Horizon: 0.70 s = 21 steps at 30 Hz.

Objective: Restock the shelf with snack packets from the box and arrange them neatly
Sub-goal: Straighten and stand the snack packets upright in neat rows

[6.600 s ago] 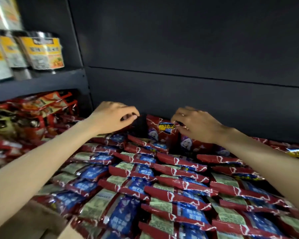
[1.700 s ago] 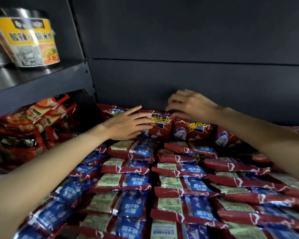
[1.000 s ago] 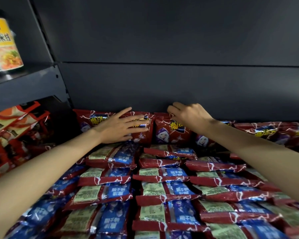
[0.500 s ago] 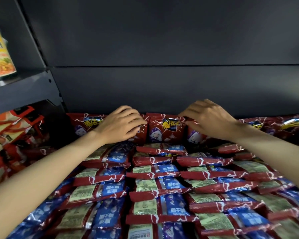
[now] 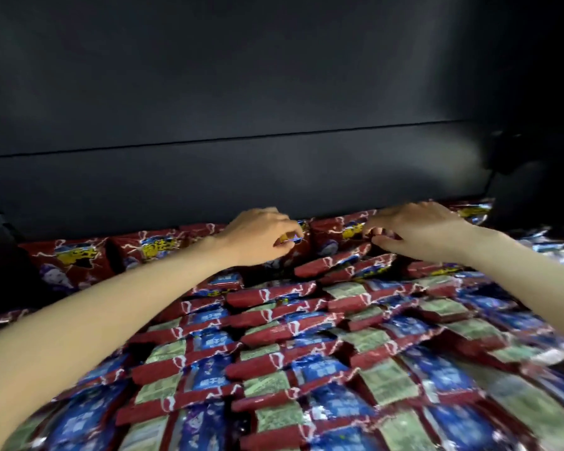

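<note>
Left hand point(image 5: 261, 234) and right hand point(image 5: 414, 231) pinch upright packets point(image 5: 339, 236) against dark back panel point(image 5: 274, 177).

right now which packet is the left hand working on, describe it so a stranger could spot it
Start at the dark back panel of the shelf, where a row of red packets stands upright. The left hand pinches the top edge of one packet near the middle of that row. It alone is half hidden by fingers, with only a yellow and blue scrap showing.

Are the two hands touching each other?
Apart. The head view shows the left hand and right hand separated by an upright red packet in the back row.
</note>
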Motion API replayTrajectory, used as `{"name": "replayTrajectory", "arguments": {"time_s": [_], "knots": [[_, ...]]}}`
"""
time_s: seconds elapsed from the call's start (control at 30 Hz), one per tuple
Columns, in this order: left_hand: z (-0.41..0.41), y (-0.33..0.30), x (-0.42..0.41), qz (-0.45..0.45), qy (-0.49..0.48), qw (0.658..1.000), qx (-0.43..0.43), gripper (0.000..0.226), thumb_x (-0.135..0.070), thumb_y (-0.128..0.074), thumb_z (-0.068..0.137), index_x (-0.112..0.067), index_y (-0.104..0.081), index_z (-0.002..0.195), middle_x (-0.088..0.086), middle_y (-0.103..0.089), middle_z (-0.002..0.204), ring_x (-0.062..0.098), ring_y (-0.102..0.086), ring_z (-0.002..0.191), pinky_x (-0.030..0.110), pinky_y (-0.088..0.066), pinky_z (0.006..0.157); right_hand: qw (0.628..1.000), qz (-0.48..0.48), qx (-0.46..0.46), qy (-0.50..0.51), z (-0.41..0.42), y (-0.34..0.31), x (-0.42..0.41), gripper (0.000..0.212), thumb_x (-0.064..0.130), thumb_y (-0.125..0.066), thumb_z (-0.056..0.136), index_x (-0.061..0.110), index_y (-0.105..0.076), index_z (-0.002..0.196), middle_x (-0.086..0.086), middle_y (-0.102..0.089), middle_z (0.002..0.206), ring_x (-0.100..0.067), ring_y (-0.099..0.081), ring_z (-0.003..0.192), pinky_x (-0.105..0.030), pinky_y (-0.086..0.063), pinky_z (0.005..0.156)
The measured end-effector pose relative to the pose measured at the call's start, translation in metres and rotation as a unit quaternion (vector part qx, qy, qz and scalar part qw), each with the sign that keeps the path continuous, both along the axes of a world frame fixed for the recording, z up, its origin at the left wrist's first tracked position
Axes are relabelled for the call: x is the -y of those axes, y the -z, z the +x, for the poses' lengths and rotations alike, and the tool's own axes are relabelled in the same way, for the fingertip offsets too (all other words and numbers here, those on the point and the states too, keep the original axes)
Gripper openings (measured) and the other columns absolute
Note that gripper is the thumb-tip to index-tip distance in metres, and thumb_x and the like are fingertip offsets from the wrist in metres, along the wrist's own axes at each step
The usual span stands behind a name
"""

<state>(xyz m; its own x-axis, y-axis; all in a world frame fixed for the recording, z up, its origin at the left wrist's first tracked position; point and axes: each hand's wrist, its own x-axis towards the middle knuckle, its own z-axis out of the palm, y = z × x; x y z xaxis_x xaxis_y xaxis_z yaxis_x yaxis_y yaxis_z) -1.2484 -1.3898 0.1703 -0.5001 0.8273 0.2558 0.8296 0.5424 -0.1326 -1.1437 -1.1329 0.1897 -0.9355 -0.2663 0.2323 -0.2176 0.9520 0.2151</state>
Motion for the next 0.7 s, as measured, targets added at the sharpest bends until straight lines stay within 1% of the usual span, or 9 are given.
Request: {"name": "replayTrajectory", "arguments": {"time_s": [0.07, 0.13, 0.2, 0.33, 0.43, 0.5, 0.57, 0.63, 0.7], "knots": [[0.016, -0.005, -0.032, 0.006, 0.025, 1.0, -0.012, 0.029, -0.036, -0.047, 0.096, -0.032, -0.056, 0.122, -0.012, -0.061, 0.119, 0.011, -0.049, 0.111, 0.022, -0.034, 0.08, 1.0, 0.013, -0.005, -0.003, 0.02, -0.002, -0.031, 0.026, 0.039, -0.046, 0.094, 0.037, -0.06, 0.116, 0.014, -0.066, 0.108, -0.013, -0.063, 0.098, -0.028, -0.047, 0.079], [0.035, -0.007, -0.07, 0.002, 0.035, 0.999, -0.015, 0.029, -0.037, -0.046, 0.095, -0.033, -0.055, 0.123, -0.013, -0.059, 0.122, 0.011, -0.048, 0.112, 0.024, -0.035, 0.08, 1.0, -0.002, -0.003, -0.003, 0.038, -0.001, -0.07, 0.023, 0.036, -0.051, 0.091, 0.035, -0.064, 0.11, 0.013, -0.069, 0.099, -0.013, -0.066, 0.091, -0.03, -0.051, 0.075], [0.05, -0.007, -0.109, -0.001, 0.028, 1.0, 0.008, 0.029, -0.038, -0.046, 0.095, -0.034, -0.053, 0.123, -0.013, -0.058, 0.122, 0.011, -0.048, 0.112, 0.026, -0.038, 0.08, 0.999, -0.029, 0.013, 0.016, 0.052, 0.005, -0.114, 0.022, 0.035, -0.054, 0.091, 0.034, -0.064, 0.111, 0.012, -0.068, 0.105, -0.013, -0.065, 0.095, -0.032, -0.052, 0.077], [0.069, -0.002, -0.183, 0.018, -0.005, 0.998, 0.055, 0.029, -0.041, -0.045, 0.095, -0.034, -0.054, 0.121, -0.011, -0.057, 0.121, 0.014, -0.05, 0.11, 0.031, -0.044, 0.086, 0.996, -0.081, 0.038, 0.03, 0.059, 0.023, -0.2, 0.027, 0.033, -0.059, 0.09, 0.029, -0.063, 0.116, 0.007, -0.063, 0.12, -0.017, -0.06, 0.108, -0.033, -0.049, 0.088], [0.071, 0.007, -0.225, 0.006, -0.051, 0.994, 0.099, 0.029, -0.042, -0.049, 0.094, -0.031, -0.056, 0.121, -0.01, -0.058, 0.122, 0.014, -0.054, 0.106, 0.028, -0.044, 0.08, 0.986, -0.154, 0.065, 0.026, 0.052, 0.03, -0.248, 0.031, 0.03, -0.058, 0.091, 0.024, -0.062, 0.121, 0.005, -0.061, 0.125, -0.015, -0.056, 0.115, -0.032, -0.045, 0.096], [0.07, 0.012, -0.242, -0.007, -0.079, 0.99, 0.12, 0.031, -0.04, -0.053, 0.093, -0.028, -0.057, 0.121, -0.008, -0.059, 0.121, 0.013, -0.056, 0.099, 0.026, -0.042, 0.072, 0.979, -0.175, 0.1, 0.02, 0.044, 0.032, -0.265, 0.035, 0.03, -0.058, 0.092, 0.023, -0.058, 0.127, 0.005, -0.057, 0.13, -0.014, -0.052, 0.12, -0.024, -0.039, 0.098], [0.068, 0.017, -0.249, -0.004, -0.104, 0.984, 0.144, 0.031, -0.037, -0.058, 0.091, -0.028, -0.058, 0.121, -0.008, -0.06, 0.119, 0.01, -0.054, 0.091, 0.024, -0.039, 0.068, 0.972, -0.174, 0.153, 0.022, 0.04, 0.033, -0.271, 0.041, 0.032, -0.058, 0.092, 0.025, -0.053, 0.132, 0.007, -0.051, 0.135, -0.012, -0.047, 0.125, -0.019, -0.033, 0.098], [0.064, 0.021, -0.251, 0.001, -0.125, 0.979, 0.163, 0.029, -0.034, -0.061, 0.09, -0.028, -0.059, 0.118, -0.007, -0.061, 0.118, 0.009, -0.052, 0.09, 0.024, -0.041, 0.071, 0.969, -0.16, 0.186, 0.027, 0.033, 0.033, -0.274, 0.044, 0.038, -0.057, 0.091, 0.03, -0.049, 0.134, 0.008, -0.048, 0.14, -0.013, -0.045, 0.127, -0.023, -0.034, 0.102], [0.06, 0.024, -0.252, -0.012, -0.136, 0.975, 0.175, 0.031, -0.034, -0.063, 0.089, -0.028, -0.058, 0.119, -0.004, -0.06, 0.12, 0.012, -0.056, 0.096, 0.028, -0.046, 0.079, 0.969, -0.155, 0.188, 0.03, 0.029, 0.029, -0.273, 0.041, 0.045, -0.052, 0.093, 0.033, -0.051, 0.132, 0.009, -0.049, 0.139, -0.014, -0.047, 0.125, -0.024, -0.036, 0.1]]}}
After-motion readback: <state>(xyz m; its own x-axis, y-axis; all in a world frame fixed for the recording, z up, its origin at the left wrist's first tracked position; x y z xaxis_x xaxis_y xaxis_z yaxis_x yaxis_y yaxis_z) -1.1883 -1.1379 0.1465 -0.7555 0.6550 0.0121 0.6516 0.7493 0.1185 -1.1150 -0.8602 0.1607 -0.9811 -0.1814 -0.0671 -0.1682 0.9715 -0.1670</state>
